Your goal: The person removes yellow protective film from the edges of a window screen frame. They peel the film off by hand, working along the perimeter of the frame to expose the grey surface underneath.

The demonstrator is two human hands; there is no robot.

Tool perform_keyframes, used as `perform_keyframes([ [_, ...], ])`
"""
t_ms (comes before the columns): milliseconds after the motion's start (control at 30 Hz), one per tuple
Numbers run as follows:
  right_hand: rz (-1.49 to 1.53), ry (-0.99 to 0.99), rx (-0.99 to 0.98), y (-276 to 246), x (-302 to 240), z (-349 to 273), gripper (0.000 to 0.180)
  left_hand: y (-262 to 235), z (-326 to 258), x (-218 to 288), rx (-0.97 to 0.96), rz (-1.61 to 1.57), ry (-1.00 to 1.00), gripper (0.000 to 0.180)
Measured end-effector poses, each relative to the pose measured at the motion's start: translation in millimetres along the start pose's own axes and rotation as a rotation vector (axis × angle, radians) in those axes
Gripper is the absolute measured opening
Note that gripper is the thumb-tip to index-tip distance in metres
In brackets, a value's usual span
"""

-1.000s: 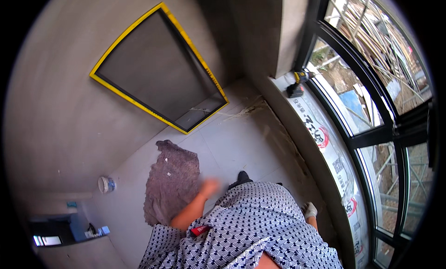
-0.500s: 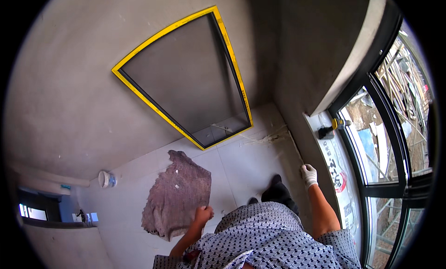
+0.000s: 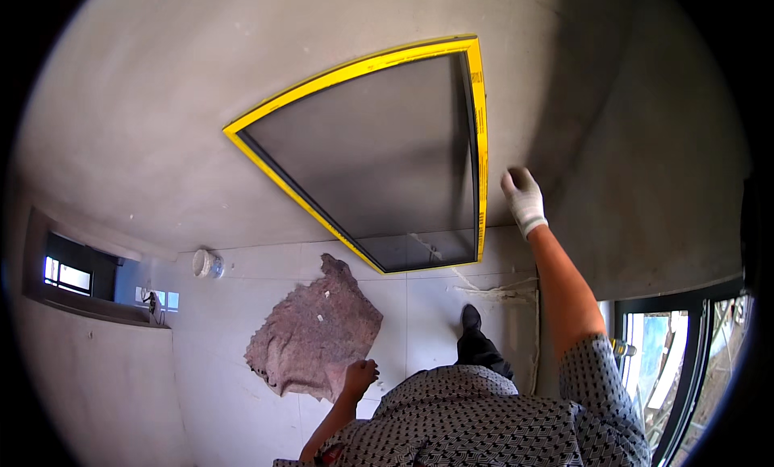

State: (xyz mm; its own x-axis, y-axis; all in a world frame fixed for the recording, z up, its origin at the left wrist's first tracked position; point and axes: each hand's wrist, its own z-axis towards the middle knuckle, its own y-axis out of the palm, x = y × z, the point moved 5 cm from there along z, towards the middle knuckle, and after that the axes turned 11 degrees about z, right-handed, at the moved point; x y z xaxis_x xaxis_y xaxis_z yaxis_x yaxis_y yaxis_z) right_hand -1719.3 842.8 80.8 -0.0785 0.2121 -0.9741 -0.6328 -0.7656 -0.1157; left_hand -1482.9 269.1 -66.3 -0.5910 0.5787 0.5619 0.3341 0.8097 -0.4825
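A screen panel with a yellow-taped frame (image 3: 482,145) and dark mesh (image 3: 363,161) leans on the wall. My right hand (image 3: 524,199), in a white knitted glove, is raised just right of the frame's right side, apart from it. Its fingers look stretched out and a little blurred, with nothing seen in them. Low in the view is my bare left hand (image 3: 361,378), its fingers curled in and no object showing. The hand hangs over the edge of a ragged brownish-pink cloth (image 3: 314,330) on the floor; touching cannot be made out.
A white bucket (image 3: 207,264) lies by the wall at left. My dark shoe (image 3: 471,315) is on the pale tiled floor (image 3: 218,338), near a rough pale streak (image 3: 500,292). At right is a dark-framed window (image 3: 695,362), with a yellow-and-grey tool (image 3: 622,348) by it.
My right hand has moved up and away from the windowsill side toward the yellow frame. The view has turned right, and my left hand stays low by the cloth.
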Motion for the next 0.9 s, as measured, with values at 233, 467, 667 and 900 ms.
perform_keyframes([
  [233,0.030,-0.109,-0.040,57,-76,120,0.066,8,0,130,0.099,-0.021,0.183,0.033],
  [467,0.272,0.052,-0.139,73,-112,116,0.063,5,-18,167,0.118,0.153,0.250,0.036],
  [667,0.490,-0.068,-0.233,66,-143,108,0.045,-24,-8,255,0.201,0.289,0.426,0.032],
  [900,0.698,-0.125,-0.367,67,-162,87,0.039,-61,-27,475,0.564,0.220,1.106,0.015],
])
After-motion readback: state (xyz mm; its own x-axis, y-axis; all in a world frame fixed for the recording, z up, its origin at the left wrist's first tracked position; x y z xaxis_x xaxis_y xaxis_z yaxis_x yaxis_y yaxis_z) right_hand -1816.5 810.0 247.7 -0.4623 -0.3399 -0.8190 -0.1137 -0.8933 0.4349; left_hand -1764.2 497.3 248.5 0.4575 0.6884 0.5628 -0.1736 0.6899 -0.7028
